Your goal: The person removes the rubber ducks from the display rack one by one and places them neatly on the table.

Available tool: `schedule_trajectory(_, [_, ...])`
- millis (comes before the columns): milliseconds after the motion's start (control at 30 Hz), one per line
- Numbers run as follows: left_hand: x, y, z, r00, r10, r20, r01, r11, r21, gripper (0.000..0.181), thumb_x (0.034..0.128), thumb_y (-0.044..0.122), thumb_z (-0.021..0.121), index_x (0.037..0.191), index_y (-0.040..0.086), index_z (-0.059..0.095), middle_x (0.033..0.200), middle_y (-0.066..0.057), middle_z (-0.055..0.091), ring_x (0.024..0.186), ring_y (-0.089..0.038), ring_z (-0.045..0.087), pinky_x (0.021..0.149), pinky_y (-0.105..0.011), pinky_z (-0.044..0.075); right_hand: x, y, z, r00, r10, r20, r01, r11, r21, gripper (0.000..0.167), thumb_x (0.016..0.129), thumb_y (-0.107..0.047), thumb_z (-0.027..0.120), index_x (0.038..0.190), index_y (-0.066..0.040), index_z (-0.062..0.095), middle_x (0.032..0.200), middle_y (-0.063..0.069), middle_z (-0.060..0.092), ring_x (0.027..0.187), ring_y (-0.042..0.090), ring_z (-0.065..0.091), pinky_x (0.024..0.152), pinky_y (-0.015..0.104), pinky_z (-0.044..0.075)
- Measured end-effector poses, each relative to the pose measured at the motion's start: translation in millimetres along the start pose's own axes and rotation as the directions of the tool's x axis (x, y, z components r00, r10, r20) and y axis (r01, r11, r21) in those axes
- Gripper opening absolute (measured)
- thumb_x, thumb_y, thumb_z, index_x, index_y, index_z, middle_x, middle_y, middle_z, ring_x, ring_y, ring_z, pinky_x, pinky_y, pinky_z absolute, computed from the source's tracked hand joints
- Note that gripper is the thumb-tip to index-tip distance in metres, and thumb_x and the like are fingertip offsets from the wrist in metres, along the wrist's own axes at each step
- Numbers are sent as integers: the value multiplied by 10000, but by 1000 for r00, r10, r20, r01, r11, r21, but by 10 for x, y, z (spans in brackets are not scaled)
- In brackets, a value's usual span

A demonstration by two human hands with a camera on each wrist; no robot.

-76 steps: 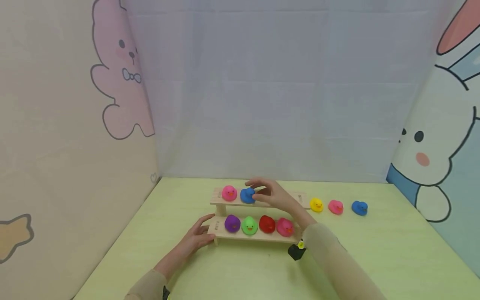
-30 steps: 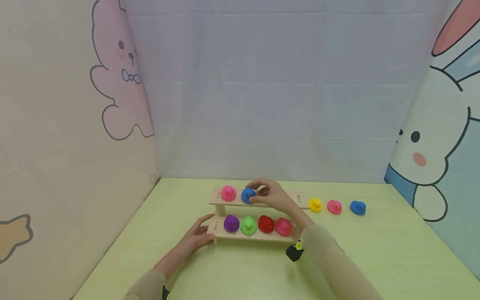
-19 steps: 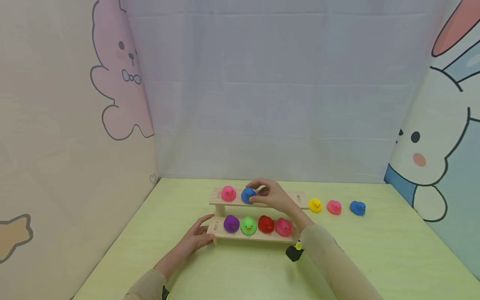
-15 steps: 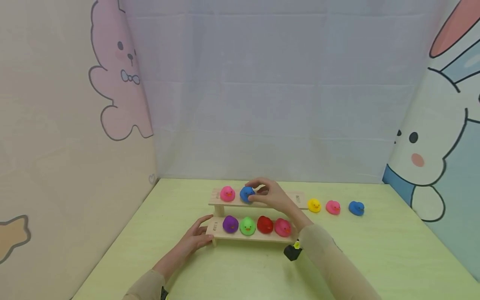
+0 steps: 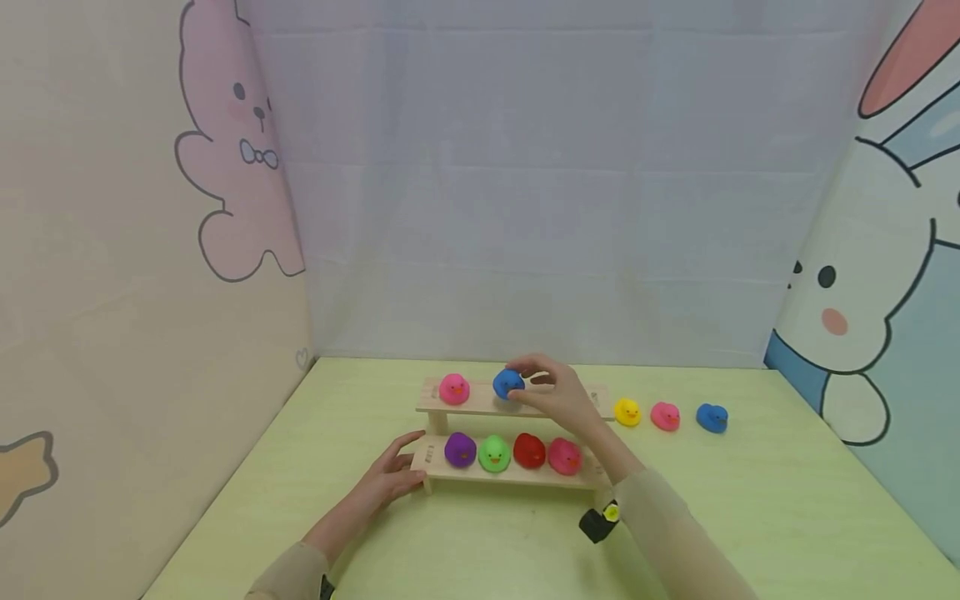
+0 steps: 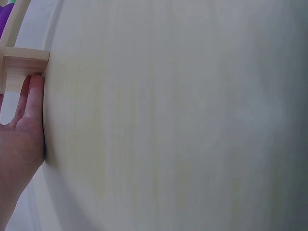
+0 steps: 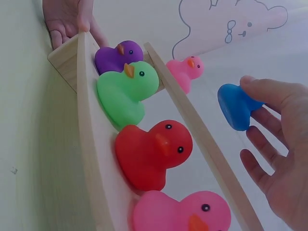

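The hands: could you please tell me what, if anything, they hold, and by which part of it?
The right hand pinches a blue duck by its palm-facing side; the left hand grips the lower wooden shelf at its left end.

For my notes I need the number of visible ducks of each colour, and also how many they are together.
Pink ducks: 3
Blue ducks: 2
Purple duck: 1
Green duck: 1
Red duck: 1
Yellow duck: 1
Total: 9
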State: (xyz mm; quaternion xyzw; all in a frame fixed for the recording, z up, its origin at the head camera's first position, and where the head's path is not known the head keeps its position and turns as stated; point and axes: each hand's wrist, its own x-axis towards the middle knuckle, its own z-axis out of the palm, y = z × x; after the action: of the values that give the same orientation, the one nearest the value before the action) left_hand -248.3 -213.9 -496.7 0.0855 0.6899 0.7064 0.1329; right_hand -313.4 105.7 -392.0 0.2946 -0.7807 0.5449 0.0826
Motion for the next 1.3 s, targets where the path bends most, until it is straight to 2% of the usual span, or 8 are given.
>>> schedule_trajectory(333, [-4,13,18,1000,-3,-13,4,1000,7,688,937,91,640,1524,124,284,1373,-240,451,1167,-292,538,972,-401,457,-338,-204,-148,999,33,13,-32,995,-93,325,855,-170,776,1164,-145,677,1101,-43,661,1027,212,588,910,439,491])
schedule_trajectory(533, [-9,22,15,1000,-8,-17,8,1000,11,684,941,100,639,1525,130,283,1377,-238,448,1166,-289,539,976,-406,454,-552,-321,-277,998,63,-28,-65,993,-95,332,850,-173,781,1167,-157,683,1085,-33,661,1016,220,585,909,430,485])
schedule_trajectory(767, [-9,24,14,1000,-12,-18,12,1000,12,684,943,106,639,1526,132,282,1388,-242,440,1178,-294,535,982,-408,450,-782,-334,-481,992,45,-114,-57,993,-100,376,850,-162,780,1209,-124,674,1123,-4,660,1012,211,598,905,472,494])
schedule_trajectory(900, [-2,13,6,1000,-6,-15,6,1000,2,686,939,85,639,1525,122,282,1380,-248,446,1167,-291,541,974,-393,456,-899,-336,-616,985,40,-167,-70,981,-179,380,859,-193,773,1224,-160,671,1141,-42,654,1021,187,593,898,411,501])
schedule_trajectory(1000, [9,-1,-2,1000,-1,-7,1,1000,-6,687,938,73,638,1524,115,283,1368,-251,453,1154,-287,548,969,-382,459,-978,-312,-719,979,14,-202,-60,972,-226,381,854,-179,777,1221,-165,676,1139,-40,659,1006,175,596,875,299,504])
schedule_trajectory(1100, [17,-12,-8,1000,4,0,-4,1000,-9,687,937,65,636,1524,109,281,1359,-254,457,1146,-286,552,965,-376,462,-1050,-271,-814,973,3,-233,-66,962,-266,383,850,-167,780,1220,-166,679,1140,-27,661,991,159,599,863,236,490])
schedule_trajectory(1300, [20,-25,-16,1000,1,-6,-1,1000,-7,693,933,67,643,1524,111,285,1351,-251,464,1141,-289,555,959,-372,467,-1169,-194,-959,962,17,-274,-119,926,-359,392,844,-207,790,1219,-182,678,1140,-49,661,970,87,598,835,259,506])
